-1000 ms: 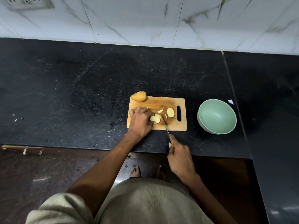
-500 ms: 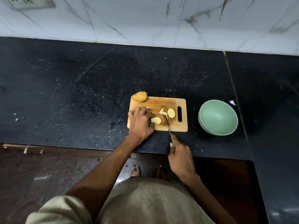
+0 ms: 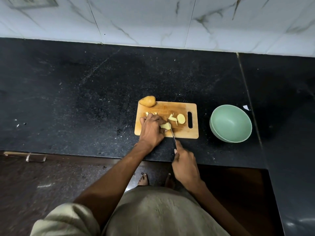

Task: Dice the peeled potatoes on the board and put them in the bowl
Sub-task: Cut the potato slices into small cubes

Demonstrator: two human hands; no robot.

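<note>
Fingers of the left hand [image 3: 152,129] curl over the potato piece [image 3: 165,126] mid-board [image 3: 180,133]; right hand [image 3: 185,165] grips the knife [image 3: 172,132], blade beside those fingertips; a slip risks a cut; bowl [image 3: 231,123] waits right of board.

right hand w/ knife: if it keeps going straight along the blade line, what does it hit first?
Most likely the potato piece that the left hand pins on the cutting board. The knife in the right hand already meets it at the tip. Beyond that lie cut slices; depth is unclear.
</note>
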